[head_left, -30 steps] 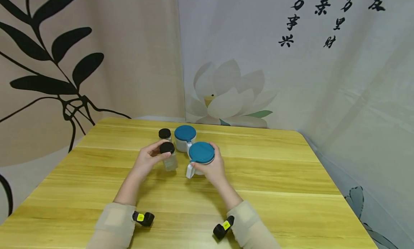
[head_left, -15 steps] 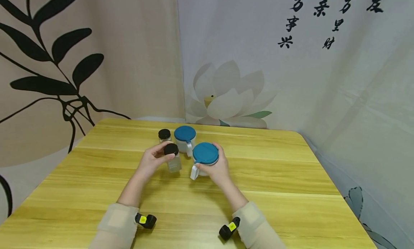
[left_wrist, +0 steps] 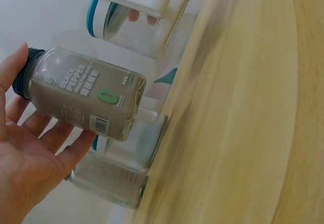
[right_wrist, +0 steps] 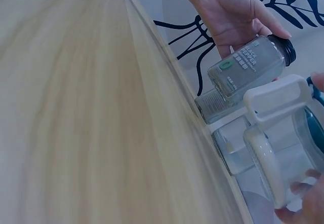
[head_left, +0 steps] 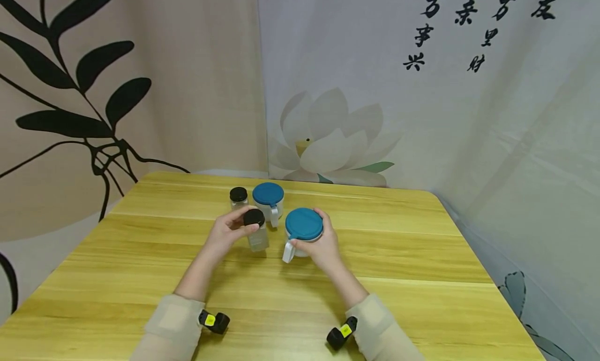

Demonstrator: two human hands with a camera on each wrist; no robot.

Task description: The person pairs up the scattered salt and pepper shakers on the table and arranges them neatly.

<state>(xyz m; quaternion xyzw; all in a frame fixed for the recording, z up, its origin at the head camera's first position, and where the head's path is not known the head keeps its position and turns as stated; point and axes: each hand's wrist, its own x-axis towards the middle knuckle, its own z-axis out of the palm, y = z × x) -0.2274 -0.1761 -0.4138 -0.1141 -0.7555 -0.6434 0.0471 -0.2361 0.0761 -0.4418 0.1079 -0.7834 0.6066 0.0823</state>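
Observation:
My left hand (head_left: 224, 237) grips a glass jar of black pepper (left_wrist: 86, 92) by its black lid, thumb on one side and fingers on the other. The jar is held over the table, its printed label facing the left wrist camera. To the right, my right hand (head_left: 326, 245) holds a clear seasoning canister (head_left: 303, 224) with a blue lid and a white handle (right_wrist: 277, 98). Its fingers wrap round the far side, and the handle points toward the person. A gap separates the two held containers.
Behind them on the wooden table (head_left: 375, 277) stand a second black-lidded jar (head_left: 238, 195) and a second blue-lidded canister (head_left: 268, 195), side by side near the back edge. Curtains (head_left: 211, 90) hang close behind the table.
Both hands have drifted right and slightly toward the person with their containers, the right hand a bit farther, so the gap between the two has widened. The rear jar and canister have stayed put.

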